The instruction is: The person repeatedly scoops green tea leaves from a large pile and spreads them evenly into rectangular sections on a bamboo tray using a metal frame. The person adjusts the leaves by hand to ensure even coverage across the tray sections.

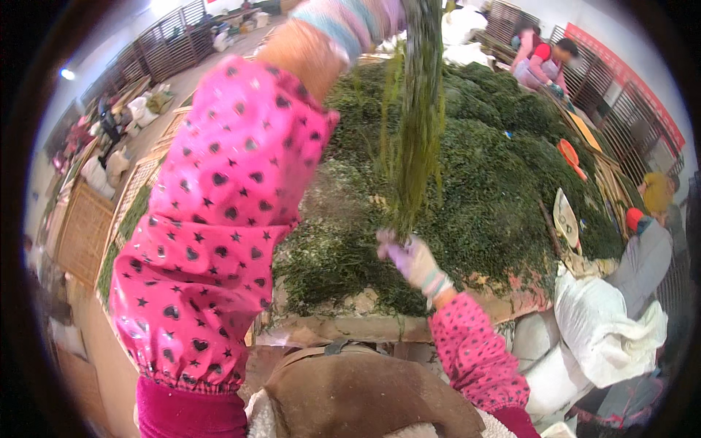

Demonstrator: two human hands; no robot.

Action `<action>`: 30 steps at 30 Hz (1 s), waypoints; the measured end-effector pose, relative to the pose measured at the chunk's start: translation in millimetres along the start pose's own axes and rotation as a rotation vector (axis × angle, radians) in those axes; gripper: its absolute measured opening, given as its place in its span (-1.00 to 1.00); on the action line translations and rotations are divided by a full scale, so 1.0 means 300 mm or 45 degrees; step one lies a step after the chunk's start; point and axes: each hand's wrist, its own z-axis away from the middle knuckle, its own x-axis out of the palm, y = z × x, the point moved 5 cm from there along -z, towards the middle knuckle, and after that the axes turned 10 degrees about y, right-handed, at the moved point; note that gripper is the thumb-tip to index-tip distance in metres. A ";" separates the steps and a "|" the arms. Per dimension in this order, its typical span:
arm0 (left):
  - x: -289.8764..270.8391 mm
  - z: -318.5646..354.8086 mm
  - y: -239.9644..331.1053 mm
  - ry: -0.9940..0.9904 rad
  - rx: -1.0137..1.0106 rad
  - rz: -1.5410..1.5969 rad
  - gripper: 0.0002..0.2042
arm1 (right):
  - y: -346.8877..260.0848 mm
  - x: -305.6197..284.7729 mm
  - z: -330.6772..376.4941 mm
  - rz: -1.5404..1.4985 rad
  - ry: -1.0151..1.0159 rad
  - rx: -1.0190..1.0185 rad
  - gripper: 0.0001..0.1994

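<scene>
A: Hanging from the raised left hand (365,18) is a long bundle of green stalks (416,117), is it not?

B: Yes. The left hand, in a striped knitted glove, sits at the top edge of the view, closed around the upper end of the bundle. The pink star-and-heart sleeve cover (219,219) on that arm fills the space left of the bundle.

A: And the right hand (412,259)?

B: It wears a pale purple glove and meets the lower tips of the bundle, its fingers curled about the hanging ends. How tightly they pinch cannot be told, since the strands blur there.

A: What lies behind the bundle?

B: A broad heap of green plant material (496,175), spread over a low platform; the bundle hangs in front of its near slope. Below the bundle, at the bottom edge, the person's brown apron (365,394) shows.

A: Anything to the right of the heap?

B: White filled sacks (606,328) are stacked at its lower right corner, and a person in grey with an orange cap (646,248) stands just beside them. On the heap's right edge lies an orange scoop-like thing (571,157). Beyond the far side of the heap, another person in pink and red (544,62) bends over it.

A: And left of the heap?

B: Woven bamboo trays (87,226) lean there, well apart from the bundle.
</scene>
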 end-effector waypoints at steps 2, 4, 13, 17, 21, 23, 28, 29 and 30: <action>0.041 0.050 0.120 -0.477 0.069 0.223 -0.55 | 0.277 -0.001 0.092 0.577 -0.173 0.344 -0.64; 0.029 0.048 0.196 -0.367 0.313 0.025 -0.53 | 0.407 -0.016 0.157 1.169 -0.564 0.248 -0.60; -0.329 0.275 0.146 -0.091 -0.134 0.302 -0.55 | -0.506 -0.032 -0.281 0.546 -0.093 -0.363 -0.64; -0.372 0.466 0.179 -0.903 -0.150 0.671 -0.80 | -0.802 0.429 -0.303 -0.076 -0.396 -0.586 -0.46; -0.695 0.828 0.451 -0.270 0.367 0.266 -0.75 | -0.746 0.931 -0.104 -0.198 -1.124 -0.003 -0.51; -0.821 1.127 0.660 -0.281 0.500 0.156 -0.73 | -0.735 1.113 0.032 -0.287 -1.366 0.302 -0.60; -1.089 2.014 1.039 0.582 0.957 0.067 -0.72 | -0.757 1.609 0.219 -0.377 -1.680 0.608 -0.71; -1.121 2.164 1.055 0.714 1.016 0.103 -0.73 | -0.745 1.690 0.254 -0.324 -1.730 0.660 -0.74; -1.164 2.276 1.080 0.809 1.091 0.127 -0.74 | -0.746 1.783 0.262 -0.369 -1.863 0.632 -0.77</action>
